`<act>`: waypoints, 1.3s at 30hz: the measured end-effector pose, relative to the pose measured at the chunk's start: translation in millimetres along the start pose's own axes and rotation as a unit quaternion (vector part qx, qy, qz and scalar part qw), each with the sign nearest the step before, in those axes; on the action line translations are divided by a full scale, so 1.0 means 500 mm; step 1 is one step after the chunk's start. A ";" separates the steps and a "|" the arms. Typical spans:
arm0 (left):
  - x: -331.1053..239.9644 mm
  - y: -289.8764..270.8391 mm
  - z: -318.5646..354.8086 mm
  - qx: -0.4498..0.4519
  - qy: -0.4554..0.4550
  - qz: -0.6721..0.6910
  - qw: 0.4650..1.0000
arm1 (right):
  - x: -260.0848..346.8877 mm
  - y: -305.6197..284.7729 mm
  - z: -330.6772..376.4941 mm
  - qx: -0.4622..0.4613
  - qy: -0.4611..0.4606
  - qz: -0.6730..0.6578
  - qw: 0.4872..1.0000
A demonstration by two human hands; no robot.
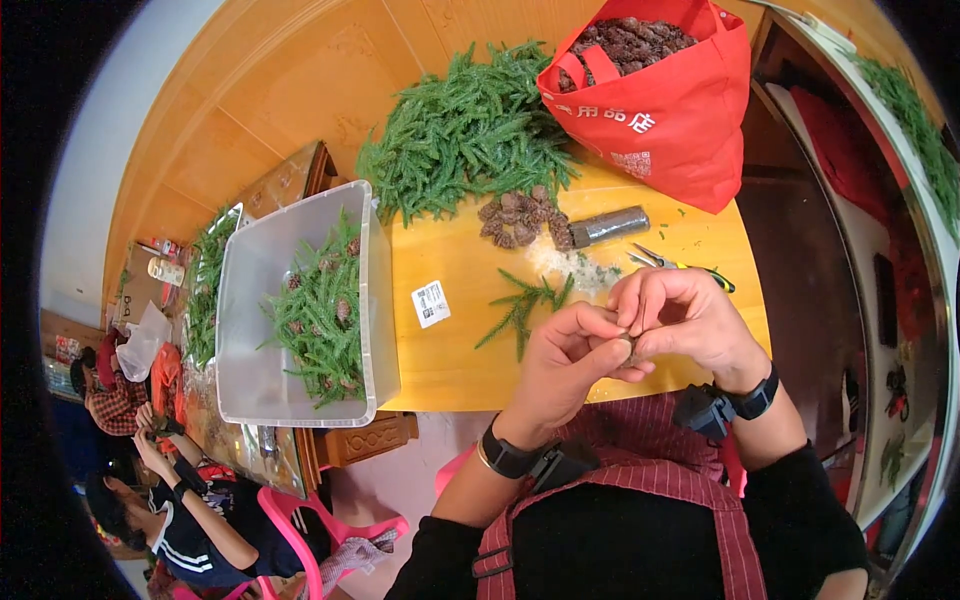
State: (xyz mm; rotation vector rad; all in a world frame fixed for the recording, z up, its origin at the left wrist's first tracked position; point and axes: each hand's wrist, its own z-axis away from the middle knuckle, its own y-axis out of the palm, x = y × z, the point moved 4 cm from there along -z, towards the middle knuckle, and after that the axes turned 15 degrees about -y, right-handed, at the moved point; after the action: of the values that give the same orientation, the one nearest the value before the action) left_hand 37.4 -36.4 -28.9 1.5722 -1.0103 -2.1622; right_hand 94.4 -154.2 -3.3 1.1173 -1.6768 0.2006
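Observation:
Above the near edge of the yellow table (450, 360), my left hand (572, 362) and my right hand (695, 322) meet with fingertips pinched together. Between them is something small and brownish, mostly covered by the fingers, so its kind does not show. Just beyond my left hand lies a green fir sprig (522, 308). Scissor-like pliers (688, 266) with yellow and black handles rest beyond my right hand. White fluffy bits (560, 262) are scattered in front of a small heap of brown pine cones (515, 218), beside a dark, wrapped bundle (612, 226).
A translucent bin (385, 300) at left holds green sprigs with pine cones. Behind stand a large pile of green sprigs (470, 130) and a red bag (665, 140) full of pine cones. A white label (431, 304) lies on the table. Another person (220, 520) works at far left.

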 end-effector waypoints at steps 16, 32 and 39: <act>-0.013 0.005 -0.003 -0.026 0.067 -0.016 0.997 | 0.014 0.009 0.007 -0.078 -0.033 0.043 0.996; -0.005 0.005 -0.015 -0.082 0.122 -0.065 0.987 | 0.015 0.002 0.013 -0.107 -0.087 0.256 0.957; -0.014 -0.007 -0.033 -0.042 0.005 -0.035 0.998 | 0.033 -0.004 -0.002 -0.028 -0.108 0.302 0.947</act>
State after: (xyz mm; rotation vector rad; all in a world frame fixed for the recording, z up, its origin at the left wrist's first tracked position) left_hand 55.6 -36.1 -28.8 1.6018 -0.8619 -2.2100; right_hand 96.5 -163.8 10.0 0.5667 -2.1772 0.4262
